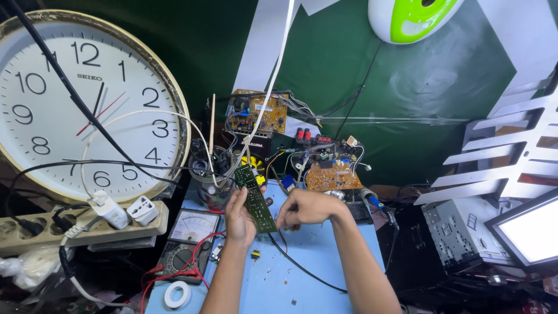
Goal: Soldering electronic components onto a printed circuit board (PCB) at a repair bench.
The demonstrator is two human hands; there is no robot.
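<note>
Centrally, a long narrow green circuit board (254,199) is held tilted above the blue work mat (325,256), its upper end toward the back of the bench; the left hand (240,218) grips its lower half, fingers curled around the left edge and thumb on the face; the right hand (305,208) sits just beside the board's right edge, fingers bunched in a loose fist, and whether they pinch anything cannot be told; a black cable (302,268) runs across the mat beneath the right forearm; a small yellow-and-black part (255,254) lies on the mat below the left wrist; left of the mat sits an analogue meter (189,239) with red leads (174,278), and near it a white roll of tape (177,295); further left, a beige power strip (87,229) carries white plugs; behind it leans a large wall clock (81,104); at the back of the bench, orange-brown circuit boards (333,175) and tangled wires are stacked against a green wall (407,104).
</note>
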